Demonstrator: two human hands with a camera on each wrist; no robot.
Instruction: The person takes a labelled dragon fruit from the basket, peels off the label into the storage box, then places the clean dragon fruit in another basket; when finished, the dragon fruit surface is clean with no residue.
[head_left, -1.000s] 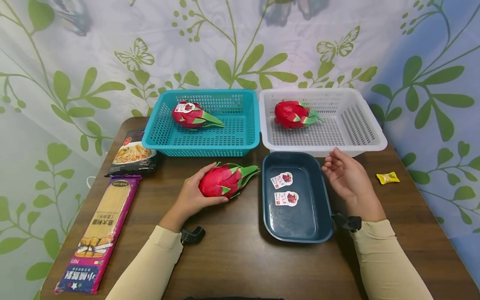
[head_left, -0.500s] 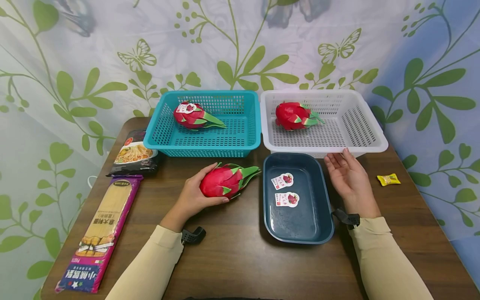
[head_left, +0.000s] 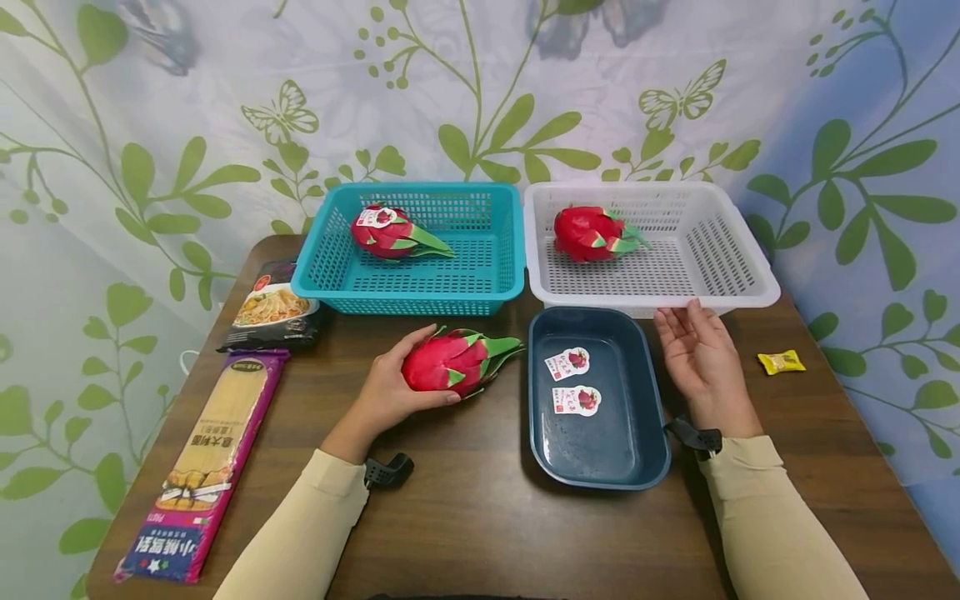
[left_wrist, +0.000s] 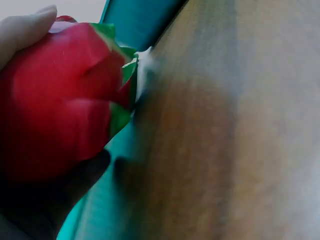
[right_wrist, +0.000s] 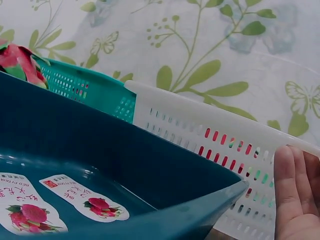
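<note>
While the blue tray (head_left: pixel 600 454) has two stickers (head_left: pixel 577 400) lying flat inside, maybe so they don't get lost, the left hand (head_left: pixel 393 385) is left of it, gripping a dragon fruit (head_left: pixel 453 361) by its fat end, likely because round things roll. Right of the tray, the right hand (head_left: pixel 701 362) holds nothing, its fingers loose. Behind the tray, a white basket (head_left: pixel 600 299) holds another fruit (head_left: pixel 585 233); behind and left, a teal basket (head_left: pixel 408 297) holds a third fruit (head_left: pixel 386 235), perhaps to stop them wandering.

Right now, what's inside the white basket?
One red dragon fruit lies in the left half of the white basket, its green leaves pointing right. Whatever is directly beneath it is covered.
</note>
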